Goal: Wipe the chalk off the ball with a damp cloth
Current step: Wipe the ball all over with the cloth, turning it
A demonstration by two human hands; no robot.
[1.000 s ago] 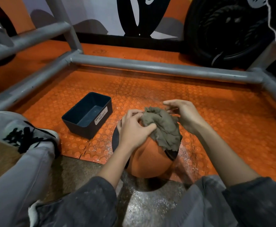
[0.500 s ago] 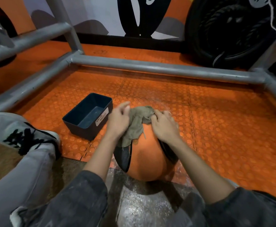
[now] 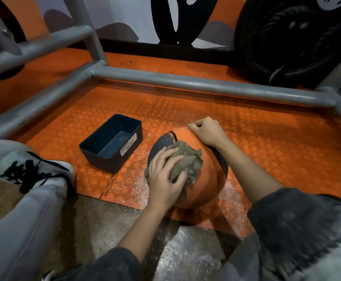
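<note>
While wiping is under way, ball (image 3: 207, 179) rests on mat (image 3: 287, 151).
Left hand (image 3: 164, 177) grips cloth (image 3: 189, 161) on its near side; right hand (image 3: 208, 131), curled, steadies its top; exposed panels look clean, underside unseen.

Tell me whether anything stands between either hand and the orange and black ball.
Nothing in the way. Only the crumpled olive-brown cloth lies under the left hand, pressed on the orange and black ball. The right hand rests on the ball's far side directly.
</note>
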